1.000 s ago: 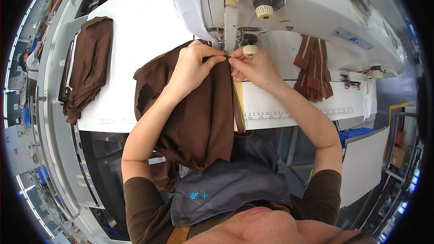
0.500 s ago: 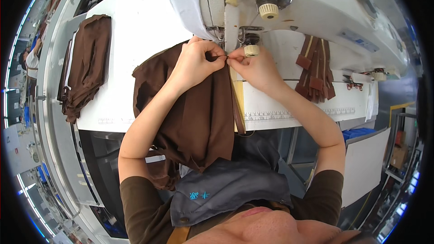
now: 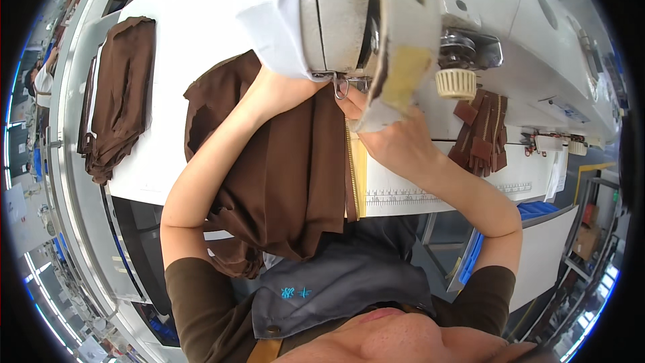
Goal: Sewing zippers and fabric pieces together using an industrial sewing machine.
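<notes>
Left hand [image 3: 290,91]: lies over the top of the brown fabric [image 3: 289,168], back upward; ends out of sight behind a white cloth [image 3: 262,20] and the sewing machine [image 3: 497,7], so no telling whether pinching or spread.
Right hand [image 3: 400,141]: sits partly behind a curved white machine part [image 3: 410,33], with some bent fingers [image 3: 351,99] showing near a metal wire loop [image 3: 342,89]; no telling what, if anything, is gripped.
Brown fabric: spreads over the white table [image 3: 181,40] before the machine, then drops past the near edge toward the lap.
Brass-toothed zipper [image 3: 351,181]: runs along the fabric's right edge, just beside a yellow strip [image 3: 360,188].
White cloth: hangs at the machine head's left.
Zipper bundle [image 3: 482,138]: lies right of the right hand.
Folded brown pieces [image 3: 124,81]: lie at the table's left, well apart from both hands.
Ruler marks [image 3: 443,195]: run along the near edge.
</notes>
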Demonstrator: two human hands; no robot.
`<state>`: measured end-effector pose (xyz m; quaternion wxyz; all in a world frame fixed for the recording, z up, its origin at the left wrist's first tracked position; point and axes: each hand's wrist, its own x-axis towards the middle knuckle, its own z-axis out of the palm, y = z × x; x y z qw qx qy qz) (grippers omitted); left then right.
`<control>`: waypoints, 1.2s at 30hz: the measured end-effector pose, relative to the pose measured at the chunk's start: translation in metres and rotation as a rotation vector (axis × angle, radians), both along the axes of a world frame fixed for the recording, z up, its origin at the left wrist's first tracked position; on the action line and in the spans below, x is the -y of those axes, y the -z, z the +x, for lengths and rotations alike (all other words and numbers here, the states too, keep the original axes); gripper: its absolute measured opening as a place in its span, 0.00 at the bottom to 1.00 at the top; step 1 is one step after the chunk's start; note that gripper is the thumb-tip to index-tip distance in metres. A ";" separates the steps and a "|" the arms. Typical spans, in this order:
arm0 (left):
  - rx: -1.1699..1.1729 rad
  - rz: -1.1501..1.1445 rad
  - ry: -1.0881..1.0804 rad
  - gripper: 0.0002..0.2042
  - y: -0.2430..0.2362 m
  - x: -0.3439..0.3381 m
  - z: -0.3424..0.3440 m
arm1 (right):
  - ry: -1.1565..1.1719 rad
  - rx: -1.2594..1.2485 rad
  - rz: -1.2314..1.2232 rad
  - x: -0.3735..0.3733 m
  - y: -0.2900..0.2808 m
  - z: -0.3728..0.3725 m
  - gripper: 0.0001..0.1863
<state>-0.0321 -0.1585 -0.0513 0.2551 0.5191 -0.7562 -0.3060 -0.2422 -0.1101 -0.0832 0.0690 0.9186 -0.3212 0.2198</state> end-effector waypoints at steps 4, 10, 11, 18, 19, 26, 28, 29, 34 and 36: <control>-0.094 -0.419 0.137 0.11 0.003 0.007 0.001 | -0.011 0.074 0.039 0.005 0.000 0.002 0.17; 0.177 -0.282 -0.044 0.13 0.002 -0.029 0.015 | 0.500 0.189 0.053 0.016 -0.057 -0.019 0.07; 0.390 -0.446 0.043 0.12 -0.014 -0.048 0.005 | 0.516 0.058 0.032 0.025 -0.056 -0.031 0.06; 0.541 -0.285 0.258 0.30 -0.025 -0.192 -0.015 | 0.334 0.100 -0.121 -0.008 -0.030 -0.032 0.17; 0.653 -0.379 0.257 0.27 -0.016 -0.197 -0.016 | 0.234 0.126 -0.047 -0.031 -0.024 -0.031 0.20; 0.307 -0.541 0.263 0.20 0.008 -0.186 0.007 | -0.179 0.140 0.257 -0.123 -0.021 -0.017 0.26; 0.347 -0.632 0.290 0.22 0.003 -0.177 0.006 | -0.154 0.246 0.217 -0.107 -0.021 -0.020 0.25; 0.288 -0.558 0.324 0.23 -0.009 -0.174 0.004 | -0.100 0.284 0.105 -0.092 -0.024 -0.018 0.25; 0.343 -0.440 0.268 0.19 -0.024 -0.104 -0.001 | 0.162 0.002 -0.138 -0.003 -0.020 -0.007 0.22; 0.308 -0.606 0.220 0.18 0.004 -0.067 0.001 | 0.151 0.001 -0.261 0.021 -0.004 -0.010 0.21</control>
